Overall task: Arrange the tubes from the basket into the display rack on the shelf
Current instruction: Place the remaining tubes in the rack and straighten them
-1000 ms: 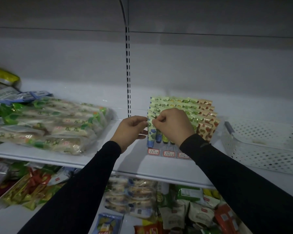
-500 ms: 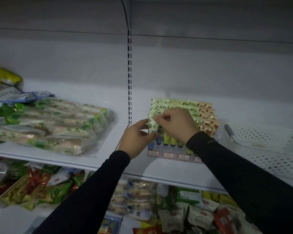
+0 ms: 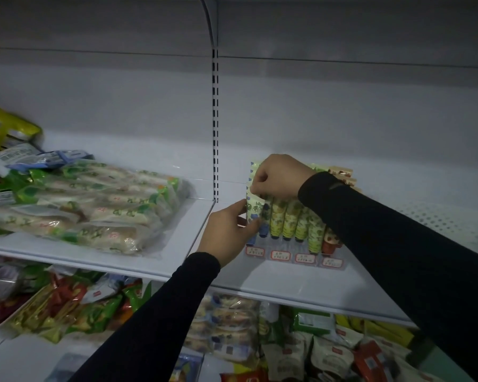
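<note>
A clear display rack with small price labels stands on the white shelf, holding several upright green and yellow tubes. My left hand holds the leftmost front tube, a pale green one with a blue cap, by its lower side. My right hand pinches the flat top end of the same tube from above. The white perforated basket sits right of the rack, mostly hidden by my right sleeve.
Bagged green-and-white snack packs lie in a tray on the shelf's left section. A slotted upright divides the sections. The lower shelf is packed with assorted snack bags.
My left hand has moved lower and now holds the front left tube's side. My right hand has risen to the tube tops. The camera view has shifted slightly.
</note>
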{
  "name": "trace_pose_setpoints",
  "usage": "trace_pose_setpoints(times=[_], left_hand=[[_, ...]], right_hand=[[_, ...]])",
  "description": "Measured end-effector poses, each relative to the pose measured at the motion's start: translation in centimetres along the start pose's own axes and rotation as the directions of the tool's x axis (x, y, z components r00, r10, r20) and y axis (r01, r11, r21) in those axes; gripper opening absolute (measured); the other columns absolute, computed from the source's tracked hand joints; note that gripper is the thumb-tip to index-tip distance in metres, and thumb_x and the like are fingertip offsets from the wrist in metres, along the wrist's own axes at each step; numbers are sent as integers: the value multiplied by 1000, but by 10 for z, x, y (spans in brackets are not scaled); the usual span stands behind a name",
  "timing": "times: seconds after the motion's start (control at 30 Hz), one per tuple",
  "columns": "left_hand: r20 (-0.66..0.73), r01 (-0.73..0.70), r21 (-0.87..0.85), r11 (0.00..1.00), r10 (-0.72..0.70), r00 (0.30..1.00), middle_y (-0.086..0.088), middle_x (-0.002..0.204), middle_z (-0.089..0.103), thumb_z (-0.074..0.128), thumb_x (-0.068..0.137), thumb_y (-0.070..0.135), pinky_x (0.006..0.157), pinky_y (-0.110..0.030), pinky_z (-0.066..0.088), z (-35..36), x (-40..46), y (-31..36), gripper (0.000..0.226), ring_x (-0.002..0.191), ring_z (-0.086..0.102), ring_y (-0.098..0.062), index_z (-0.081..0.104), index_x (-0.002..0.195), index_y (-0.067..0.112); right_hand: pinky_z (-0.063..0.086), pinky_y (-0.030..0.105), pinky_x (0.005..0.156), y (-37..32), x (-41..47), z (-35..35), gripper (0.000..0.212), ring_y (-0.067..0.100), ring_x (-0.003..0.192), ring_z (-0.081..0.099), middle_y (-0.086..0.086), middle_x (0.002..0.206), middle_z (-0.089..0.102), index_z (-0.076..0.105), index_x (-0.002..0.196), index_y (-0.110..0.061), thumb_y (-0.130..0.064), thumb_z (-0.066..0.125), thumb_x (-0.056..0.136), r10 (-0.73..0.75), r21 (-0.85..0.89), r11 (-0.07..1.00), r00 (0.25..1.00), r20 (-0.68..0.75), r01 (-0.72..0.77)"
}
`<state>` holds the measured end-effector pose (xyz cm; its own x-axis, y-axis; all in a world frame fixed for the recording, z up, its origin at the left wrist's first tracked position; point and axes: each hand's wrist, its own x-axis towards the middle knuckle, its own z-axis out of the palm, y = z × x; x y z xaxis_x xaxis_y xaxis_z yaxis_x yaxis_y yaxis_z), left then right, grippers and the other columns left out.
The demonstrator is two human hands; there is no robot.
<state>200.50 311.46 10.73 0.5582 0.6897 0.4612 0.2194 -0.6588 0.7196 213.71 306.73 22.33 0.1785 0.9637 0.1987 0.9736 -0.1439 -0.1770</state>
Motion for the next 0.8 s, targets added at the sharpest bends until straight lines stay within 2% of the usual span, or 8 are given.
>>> trace_pose_setpoints(times=[0.1, 0.2, 0.3, 0.37, 0.47, 0.6, 0.67, 0.8], left_hand=[[-22, 0, 36, 999, 1, 1000, 17, 77, 64, 61, 92, 27, 55, -5, 40, 2, -1, -5, 13, 75, 60, 9, 68, 96, 17], [-41, 7, 65, 998, -5, 999, 8, 77, 67, 61, 92, 28, 56, -6, 41, 3, -1, -7, 18, 75, 60, 6, 66, 92, 10], [-43, 11, 88, 996, -7, 999, 5, 78, 68, 62, 91, 28, 56, -7, 42, 4, 0, -8, 19, 73, 61, 2, 65, 91, 9], [-45, 15, 89, 996, -11, 999, 7, 79, 68, 62, 91, 28, 56, -6, 40, 4, 0, -8, 17, 73, 61, 5, 66, 90, 11], [-53, 15, 83, 996, -11, 999, 8, 79, 68, 63, 91, 28, 57, -4, 39, 4, 0, -8, 15, 73, 59, 10, 66, 90, 13], [-53, 17, 73, 997, -13, 999, 9, 79, 68, 64, 91, 27, 56, -3, 38, 4, -1, -7, 13, 72, 59, 12, 68, 90, 14], [-51, 21, 66, 998, -17, 999, 9, 82, 69, 64, 91, 28, 57, -3, 38, 4, -1, -7, 13, 75, 61, 9, 68, 91, 16], [-69, 28, 69, 997, -24, 997, 11, 80, 67, 64, 92, 29, 58, -2, 37, 5, -2, -6, 11, 75, 60, 9, 66, 89, 19]], right_hand=[[33, 24, 50, 0, 3, 2, 29, 13, 59, 51, -1, 68, 61, 67, 66, -5, -23, 65, 88, -42, -91, 995, 999, 0, 41], [27, 20, 48, -1, 4, 2, 41, 7, 49, 41, -6, 54, 47, 48, 51, -16, -20, 63, 89, -82, -128, 989, 997, -7, 80], [26, 17, 48, 3, 3, 1, 35, 6, 51, 43, -7, 56, 51, 54, 56, -14, -20, 62, 89, -110, -118, 987, 994, 7, 110], [28, 21, 49, 6, 3, 1, 30, 11, 52, 42, 2, 60, 56, 60, 62, -5, -19, 61, 89, -130, -111, 985, 991, 10, 130], [26, 24, 50, 10, 2, 2, 37, 12, 48, 35, 1, 53, 44, 50, 54, -10, -19, 60, 89, -180, -116, 977, 984, 2, 179], [36, 32, 59, 18, 2, 3, 34, 26, 63, 51, 15, 70, 56, 59, 64, -3, -23, 58, 92, -249, -118, 961, 969, 12, 248], [40, 35, 65, 19, 3, 2, 32, 24, 67, 53, 12, 74, 58, 64, 70, -2, -24, 57, 93, -274, -141, 951, 961, 33, 275], [37, 32, 65, 18, 2, -2, 32, 12, 65, 45, -6, 70, 43, 65, 71, -5, -24, 56, 95, -327, -169, 928, 943, 61, 332]])
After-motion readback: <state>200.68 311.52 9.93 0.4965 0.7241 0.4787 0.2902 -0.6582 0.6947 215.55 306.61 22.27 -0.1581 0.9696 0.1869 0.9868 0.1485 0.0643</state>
